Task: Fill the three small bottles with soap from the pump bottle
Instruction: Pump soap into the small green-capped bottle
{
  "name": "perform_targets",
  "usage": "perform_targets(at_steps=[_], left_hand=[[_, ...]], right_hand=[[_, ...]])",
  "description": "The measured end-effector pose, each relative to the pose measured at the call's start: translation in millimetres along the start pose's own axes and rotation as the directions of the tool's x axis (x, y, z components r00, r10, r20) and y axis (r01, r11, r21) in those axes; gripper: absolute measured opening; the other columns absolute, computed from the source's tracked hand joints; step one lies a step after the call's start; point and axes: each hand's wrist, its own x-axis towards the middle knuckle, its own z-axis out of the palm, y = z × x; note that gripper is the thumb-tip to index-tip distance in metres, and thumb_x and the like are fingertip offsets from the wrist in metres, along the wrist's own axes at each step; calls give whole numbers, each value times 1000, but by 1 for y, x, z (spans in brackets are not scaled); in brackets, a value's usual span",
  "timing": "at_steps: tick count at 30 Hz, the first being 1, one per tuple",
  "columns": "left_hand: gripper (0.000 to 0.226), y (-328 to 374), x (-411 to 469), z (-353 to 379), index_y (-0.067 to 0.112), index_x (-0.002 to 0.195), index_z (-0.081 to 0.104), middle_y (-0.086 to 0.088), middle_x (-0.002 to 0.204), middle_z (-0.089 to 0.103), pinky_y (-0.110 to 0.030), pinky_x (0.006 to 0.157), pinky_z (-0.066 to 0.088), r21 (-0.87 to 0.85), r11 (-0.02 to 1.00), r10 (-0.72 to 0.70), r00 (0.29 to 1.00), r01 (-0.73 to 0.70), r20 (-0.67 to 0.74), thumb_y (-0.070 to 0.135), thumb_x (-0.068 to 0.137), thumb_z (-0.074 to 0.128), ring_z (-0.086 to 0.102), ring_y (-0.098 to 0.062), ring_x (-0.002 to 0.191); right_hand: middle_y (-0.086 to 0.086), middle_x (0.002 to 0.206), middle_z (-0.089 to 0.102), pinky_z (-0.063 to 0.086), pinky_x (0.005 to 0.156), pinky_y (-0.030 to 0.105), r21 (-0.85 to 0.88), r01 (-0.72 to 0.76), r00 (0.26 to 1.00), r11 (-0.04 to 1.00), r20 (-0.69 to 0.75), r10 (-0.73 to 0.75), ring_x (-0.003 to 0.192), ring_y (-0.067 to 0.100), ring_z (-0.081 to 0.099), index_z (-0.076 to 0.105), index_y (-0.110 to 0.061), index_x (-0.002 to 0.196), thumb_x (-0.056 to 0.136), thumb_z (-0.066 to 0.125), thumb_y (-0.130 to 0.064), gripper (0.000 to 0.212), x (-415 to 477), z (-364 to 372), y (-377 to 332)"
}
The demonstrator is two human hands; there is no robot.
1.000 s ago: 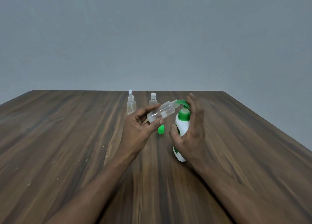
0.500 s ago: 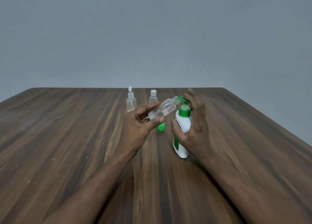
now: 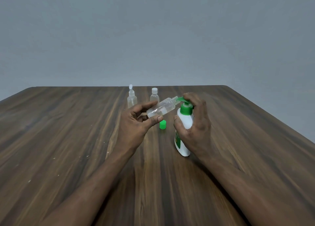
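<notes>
At frame centre, the left hand (image 3: 136, 123) is pinching the uncapped small bottle (image 3: 162, 108), tilting it so its neck is meeting the green spout. The right hand (image 3: 196, 123) is gripping the pump bottle (image 3: 185, 123), fingers lying over the pump head to drive it. The green cap (image 3: 162, 124) is lying just below. The spray-top bottle (image 3: 132, 98) and the white-capped bottle (image 3: 154, 96) are standing behind.

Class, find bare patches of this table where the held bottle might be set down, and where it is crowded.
Bare wood spreads from the left edge of the table to the left forearm, and from the right forearm to the right edge. Crowded: far centre, with spray bottle, white-capped bottle, green cap, held bottle, pump bottle, left hand, right hand.
</notes>
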Motion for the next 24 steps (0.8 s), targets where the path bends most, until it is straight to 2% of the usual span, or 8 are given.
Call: perform_targets(at_steps=[3, 10, 15, 19, 21, 24], left_hand=[[44, -1, 1, -2, 12, 111, 71, 15, 97, 77, -14, 76, 55, -3, 1000, 2, 1000, -2, -7, -8, 72, 81, 73, -1, 92], [43, -2, 3, -4, 6, 113, 72, 4, 106, 76, -17, 78, 56, 11, 1000, 22, 1000, -22, -17, -4, 73, 83, 74, -5, 93], [43, -2, 3, -3, 7, 112, 73, 5, 103, 77, -17, 77, 56, 15, 1000, 11, 1000, -11, -17, -5, 72, 83, 74, -6, 93], [43, -2, 1, -4, 7, 113, 73, 8, 104, 77, -16, 77, 56, 37, 999, 3, 1000, -3, -8, -4, 72, 83, 74, -5, 94], [43, -2, 1, -4, 6, 113, 73, 6, 105, 77, -17, 77, 56, 42, 999, 3, 1000, -2, -11, -3, 72, 84, 74, -6, 95], [43, -1, 1, -3, 7, 112, 73, 7, 103, 77, -16, 77, 56, 46, 999, 2, 1000, -1, -14, -2, 71, 84, 74, -5, 94]], right_hand=[[0, 126, 52, 38, 101, 18, -8, -4, 1000, 1000, -8, 4, 117, 1, 49, 52, -5, 129, 76, 74, 5, 58, 0, 1, 0], [7, 141, 46, 41, 107, 27, -73, 34, 999, 997, 25, -32, 130, 16, 47, 42, -5, 142, 77, 73, 2, 72, -2, 2, 4], [2, 132, 49, 37, 101, 16, -54, 18, 1000, 998, 4, -18, 120, 0, 46, 49, -5, 134, 75, 74, 6, 65, -1, 3, 1], [-4, 125, 50, 36, 100, 15, -30, 14, 1000, 999, -22, -14, 117, -5, 46, 52, -4, 128, 74, 74, 8, 59, -1, 2, 1], [-3, 125, 50, 37, 101, 15, -27, 11, 1000, 1000, -27, -11, 118, -4, 46, 52, -4, 128, 74, 74, 8, 59, -1, 2, 1], [4, 132, 50, 41, 103, 24, -33, 19, 1000, 999, -9, -19, 123, 6, 48, 48, -3, 134, 74, 73, 7, 66, -1, 3, 2]])
